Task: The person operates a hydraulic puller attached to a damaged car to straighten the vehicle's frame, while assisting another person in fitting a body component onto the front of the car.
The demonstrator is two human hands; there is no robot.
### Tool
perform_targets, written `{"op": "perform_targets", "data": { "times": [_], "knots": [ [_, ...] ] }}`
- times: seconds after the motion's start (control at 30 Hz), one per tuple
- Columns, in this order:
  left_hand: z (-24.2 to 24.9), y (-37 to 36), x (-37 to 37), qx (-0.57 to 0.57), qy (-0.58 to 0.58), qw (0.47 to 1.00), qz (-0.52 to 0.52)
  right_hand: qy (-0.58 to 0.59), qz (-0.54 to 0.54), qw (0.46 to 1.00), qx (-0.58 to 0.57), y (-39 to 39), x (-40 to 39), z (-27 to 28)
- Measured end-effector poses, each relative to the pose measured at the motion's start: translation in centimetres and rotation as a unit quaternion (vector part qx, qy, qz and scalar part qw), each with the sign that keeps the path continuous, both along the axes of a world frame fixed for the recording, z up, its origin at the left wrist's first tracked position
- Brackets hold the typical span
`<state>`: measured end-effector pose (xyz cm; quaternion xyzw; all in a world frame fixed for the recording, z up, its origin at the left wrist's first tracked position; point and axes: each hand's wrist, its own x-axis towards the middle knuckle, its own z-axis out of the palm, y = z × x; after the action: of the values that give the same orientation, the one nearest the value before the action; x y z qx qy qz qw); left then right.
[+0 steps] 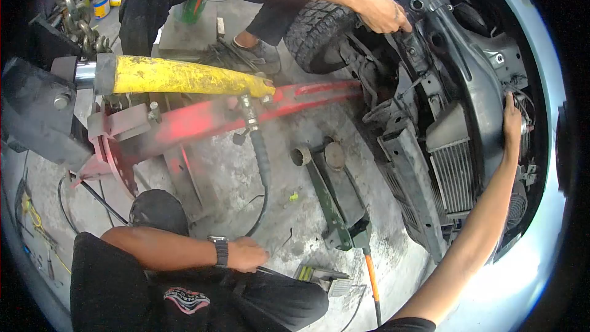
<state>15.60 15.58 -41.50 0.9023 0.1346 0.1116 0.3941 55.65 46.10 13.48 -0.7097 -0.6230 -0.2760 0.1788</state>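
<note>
My left hand (247,254), below a dark wristwatch (220,251), is closed over my lap. A thin dark edge shows by its fingers; I cannot make out what, if anything, it holds. Up at the right, my right hand (512,124) reaches into the front of a vehicle with fingers stretched out. It lies against the dark metal front frame (478,104), beside a finned cooler (453,175). Another person's hand (382,13) touches the frame's far part with a finger, near the tyre (316,34).
A yellow hydraulic cylinder (184,77) and red steel beam (203,124) stretch toward the vehicle, with a black hose (263,166) hanging down. A green jack (329,206) with an orange handle (370,270) stands on the floor. A heavy chain (74,9) hangs back left.
</note>
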Motion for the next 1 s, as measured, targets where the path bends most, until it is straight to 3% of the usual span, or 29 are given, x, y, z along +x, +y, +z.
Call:
{"op": "perform_targets", "data": {
  "times": [0.1, 0.2, 0.4, 0.47, 0.57, 0.67, 0.8, 0.9, 0.93, 1.0],
  "knots": [
    [1.0, 0.5, -0.2, -0.008, 0.032, 0.999, -0.041, 0.074, 0.029, 0.997, 0.024, -0.7, -1.2, -0.7],
    [3.4, 0.7, -1.1, -0.021, -0.003, 0.999, -0.041, 0.041, 0.053, 0.996, 0.065, -0.2, 0.0, -1.1],
    [2.5, 1.1, -1.4, -0.024, -0.004, 0.999, -0.03, 0.076, 0.064, 0.994, 0.055, -0.9, -0.9, -1.2],
    [1.2, 0.6, -1.4, 0.004, -0.055, 0.998, -0.024, 0.093, 0.049, 0.994, 0.042, -1.1, -1.3, -1.1],
    [1.4, 0.5, -1.6, 0.01, -0.054, 0.998, -0.032, 0.026, 0.085, 0.992, 0.091, -1.2, -2.2, -1.9],
    [1.6, 0.6, -1.7, 0.017, -0.053, 0.998, -0.028, 0.004, 0.014, 0.999, 0.037, 0.5, 1.6, -0.2],
    [2.8, 0.8, -1.9, 0.011, 0.007, 0.999, -0.033, 0.018, 0.03, 0.998, 0.048, -0.2, 0.0, -1.0],
    [2.8, 0.9, -1.7, -0.001, 0.015, 1.0, -0.02, 0.03, 0.014, 0.999, 0.034, -2.1, -3.3, -1.8],
    [2.5, 0.9, -1.6, 0.001, 0.003, 1.0, -0.02, 0.077, 0.062, 0.994, 0.036, -1.8, -2.7, -2.0],
    [2.0, 1.1, -1.5, 0.007, -0.021, 1.0, -0.022, 0.043, 0.04, 0.998, 0.025, -0.9, -1.6, -1.3]
  ]
}}
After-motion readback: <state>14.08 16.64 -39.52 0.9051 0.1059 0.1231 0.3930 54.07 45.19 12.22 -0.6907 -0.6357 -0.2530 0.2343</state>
